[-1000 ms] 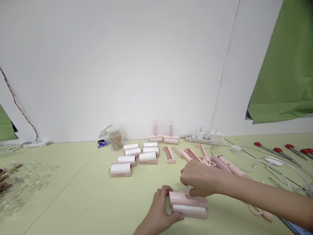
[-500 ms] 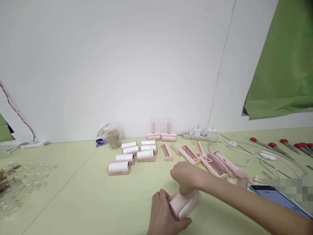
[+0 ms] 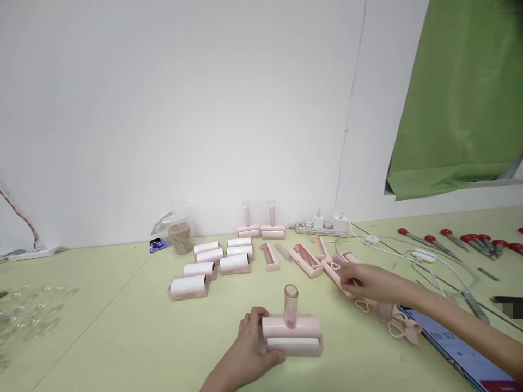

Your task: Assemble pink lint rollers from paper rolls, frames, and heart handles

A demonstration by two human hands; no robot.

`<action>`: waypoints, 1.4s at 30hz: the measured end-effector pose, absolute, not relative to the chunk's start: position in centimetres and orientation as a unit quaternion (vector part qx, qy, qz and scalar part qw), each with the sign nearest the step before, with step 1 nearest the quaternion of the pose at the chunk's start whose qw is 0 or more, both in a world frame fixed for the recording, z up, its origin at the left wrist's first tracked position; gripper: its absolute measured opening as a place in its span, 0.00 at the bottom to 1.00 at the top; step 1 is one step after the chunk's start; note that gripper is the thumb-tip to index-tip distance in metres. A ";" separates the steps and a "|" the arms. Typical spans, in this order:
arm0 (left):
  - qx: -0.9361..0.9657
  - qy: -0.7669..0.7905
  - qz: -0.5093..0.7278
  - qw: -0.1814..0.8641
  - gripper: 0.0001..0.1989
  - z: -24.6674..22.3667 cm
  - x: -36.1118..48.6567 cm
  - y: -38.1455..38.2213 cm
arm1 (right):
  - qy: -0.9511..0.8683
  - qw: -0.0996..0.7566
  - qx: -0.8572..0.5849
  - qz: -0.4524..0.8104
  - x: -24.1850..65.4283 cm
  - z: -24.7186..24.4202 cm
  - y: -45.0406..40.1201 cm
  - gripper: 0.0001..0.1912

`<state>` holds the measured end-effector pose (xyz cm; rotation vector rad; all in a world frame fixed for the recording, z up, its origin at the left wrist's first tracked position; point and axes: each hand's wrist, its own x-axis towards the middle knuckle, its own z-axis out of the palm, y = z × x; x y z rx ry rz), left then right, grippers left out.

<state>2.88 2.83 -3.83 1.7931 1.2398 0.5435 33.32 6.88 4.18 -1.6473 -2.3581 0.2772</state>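
Observation:
My left hand [image 3: 250, 347] is closed around the left end of a pink lint roller [image 3: 292, 328] near the table's front. The roller has a white sticky roll low on its front side, and a clear pink tube [image 3: 291, 306] stands upright from its top with an open end. My right hand [image 3: 362, 282] is over the pile of pink plastic parts [image 3: 337, 272] to the right, its fingers curled inward. What those fingers pinch, if anything, is hidden. Close below that hand lie pink heart-shaped loop pieces [image 3: 404, 330].
Several white rolls in clear pink covers [image 3: 189, 286] lie left of centre. Two lint rollers with handles [image 3: 273, 231] stand by the wall. A power strip [image 3: 321, 230], cables, red-handled tools [image 3: 441, 246] and a phone [image 3: 449, 340] are on the right. A bagged cup [image 3: 181, 238] stands at the back.
My right hand has left the lint roller and moved right to the pink parts. The roller now rests squarely with its tube upright, still in my left hand. The view has shifted slightly right.

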 end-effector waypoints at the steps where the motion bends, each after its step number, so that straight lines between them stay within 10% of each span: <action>1: 0.719 0.498 0.216 0.434 0.26 -3.8 2.8 2.9 | -0.813 0.120 -0.563 0.084 34.1 3.4 6.0 0.10; 18: 0.726 0.509 0.197 0.418 0.26 -3.9 2.7 3.2 | -0.778 0.093 -0.605 -0.144 37.9 -1.4 4.6 0.13; 22: 0.705 0.516 0.216 0.436 0.42 -3.9 3.0 3.0 | -0.733 0.107 -0.649 -0.171 36.8 -2.6 5.7 0.11; 25: 0.680 0.530 0.293 0.415 0.51 -3.2 3.4 3.0 | -0.719 0.157 -0.669 -0.106 36.5 -2.8 5.5 0.09; 31: 0.720 0.401 0.405 0.396 0.34 0.6 5.8 4.1 | -0.684 0.365 -0.591 0.224 33.1 1.4 4.0 0.15; 42: 0.597 0.250 0.447 0.617 0.09 -0.8 11.3 6.8 | -0.609 0.495 -0.373 0.495 24.4 6.5 5.2 0.15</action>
